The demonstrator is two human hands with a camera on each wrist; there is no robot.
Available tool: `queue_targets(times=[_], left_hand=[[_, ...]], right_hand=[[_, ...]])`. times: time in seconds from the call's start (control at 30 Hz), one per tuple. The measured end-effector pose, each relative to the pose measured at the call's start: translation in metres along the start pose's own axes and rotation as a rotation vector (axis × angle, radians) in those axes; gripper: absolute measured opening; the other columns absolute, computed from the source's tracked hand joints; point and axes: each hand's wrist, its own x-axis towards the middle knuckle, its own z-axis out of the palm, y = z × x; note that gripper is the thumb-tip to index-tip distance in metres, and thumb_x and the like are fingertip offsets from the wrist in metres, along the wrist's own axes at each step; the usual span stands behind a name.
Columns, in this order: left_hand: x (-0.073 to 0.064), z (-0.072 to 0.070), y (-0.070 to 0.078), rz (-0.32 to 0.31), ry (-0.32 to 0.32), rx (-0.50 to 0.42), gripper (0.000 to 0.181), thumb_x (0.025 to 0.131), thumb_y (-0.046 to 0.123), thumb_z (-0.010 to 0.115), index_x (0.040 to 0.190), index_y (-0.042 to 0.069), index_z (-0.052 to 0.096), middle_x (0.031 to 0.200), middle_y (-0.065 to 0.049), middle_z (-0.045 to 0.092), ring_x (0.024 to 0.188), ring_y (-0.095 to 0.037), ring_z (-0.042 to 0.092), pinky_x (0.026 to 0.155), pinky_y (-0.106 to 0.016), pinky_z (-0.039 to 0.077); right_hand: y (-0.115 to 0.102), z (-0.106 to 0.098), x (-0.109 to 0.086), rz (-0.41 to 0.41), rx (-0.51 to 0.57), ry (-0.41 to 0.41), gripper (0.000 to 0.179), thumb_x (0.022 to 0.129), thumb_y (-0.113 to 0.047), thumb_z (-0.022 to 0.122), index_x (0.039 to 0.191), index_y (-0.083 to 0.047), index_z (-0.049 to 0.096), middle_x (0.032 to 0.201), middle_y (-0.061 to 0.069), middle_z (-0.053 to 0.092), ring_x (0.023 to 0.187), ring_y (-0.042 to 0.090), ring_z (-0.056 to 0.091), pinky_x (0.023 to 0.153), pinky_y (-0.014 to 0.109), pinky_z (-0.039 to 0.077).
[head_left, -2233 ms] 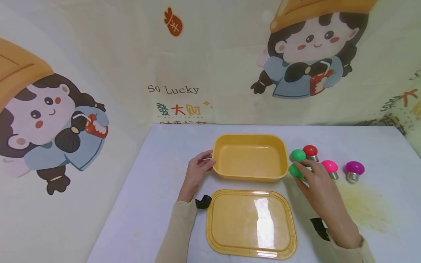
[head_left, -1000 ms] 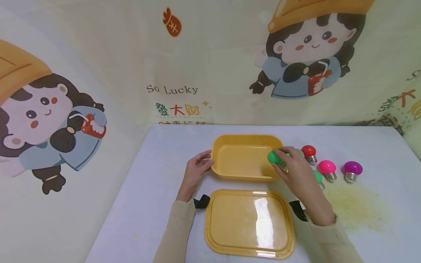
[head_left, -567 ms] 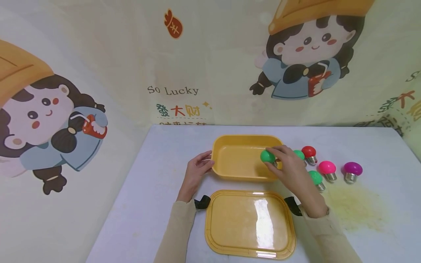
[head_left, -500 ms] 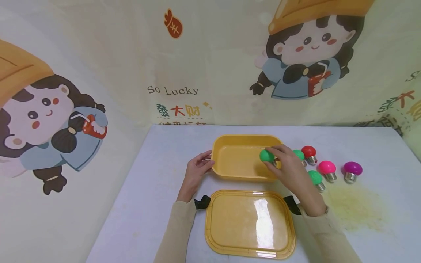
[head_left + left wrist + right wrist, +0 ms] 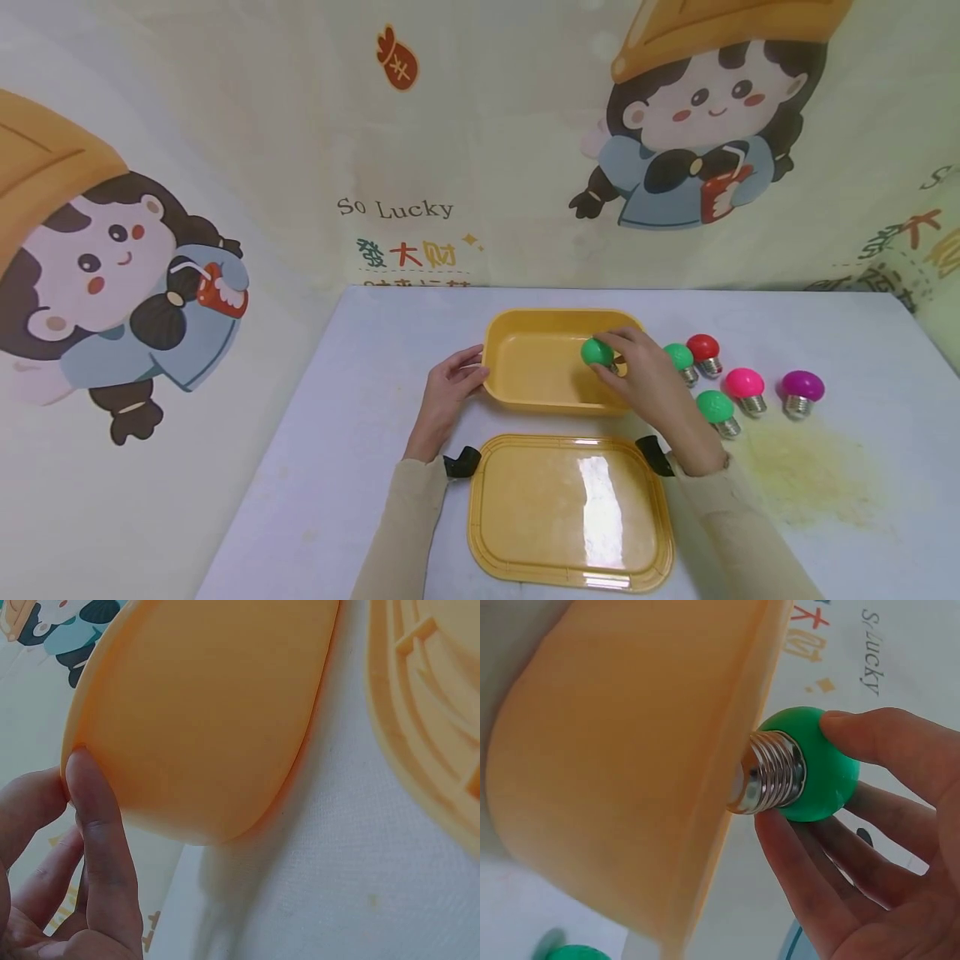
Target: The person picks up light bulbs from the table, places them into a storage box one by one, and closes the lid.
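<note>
In the head view my right hand [image 5: 660, 387] holds a green light bulb [image 5: 597, 352] over the right half of a yellow plastic box [image 5: 525, 367]. The right wrist view shows thumb and fingers on the round green globe [image 5: 832, 769], its silver screw base [image 5: 776, 772] turned toward the box's rim. My left hand [image 5: 450, 387] pinches the left end of the box; thumb [image 5: 101, 840] on the outer wall, a finger behind the rim. A matching yellow lid [image 5: 540, 508] lies flat on the white table in front of the box.
Right of the box lie two more green bulbs, one nearer the back [image 5: 678, 357] and another green bulb [image 5: 715, 407] closer, plus a red bulb [image 5: 702, 347], a pink bulb [image 5: 744, 383] and a purple bulb [image 5: 802, 385]. A printed cloth [image 5: 510, 150] hangs behind the table.
My right hand has carried the green bulb left from the group of bulbs to above the box, drifting further left in the last half second. My left hand stays at the box's end.
</note>
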Motion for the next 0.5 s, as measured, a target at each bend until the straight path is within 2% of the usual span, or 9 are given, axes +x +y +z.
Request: queue_targets(times=[0.2, 0.5], left_hand=[[0.0, 0.0, -0.001, 0.005, -0.006, -0.016, 0.042, 0.09, 0.006, 0.072, 0.131, 0.006, 0.063, 0.127, -0.018, 0.06, 0.099, -0.013, 0.065, 0.074, -0.022, 0.057], [0.0, 0.0, 0.0, -0.004, -0.01, -0.015, 0.048, 0.091, 0.007, 0.071, 0.137, 0.004, 0.058, 0.127, -0.011, 0.06, 0.098, -0.009, 0.065, 0.077, -0.024, 0.057]], right_hand=[[-0.005, -0.001, 0.009, 0.013, 0.018, -0.022, 0.042, 0.086, -0.008, 0.076, 0.122, 0.009, 0.063, 0.12, 0.026, 0.061, 0.098, 0.039, 0.066, 0.078, 0.046, 0.06], [-0.012, 0.0, 0.022, 0.005, 0.01, -0.047, 0.039, 0.086, -0.009, 0.076, 0.12, 0.007, 0.065, 0.12, 0.025, 0.062, 0.106, 0.04, 0.061, 0.082, 0.047, 0.059]])
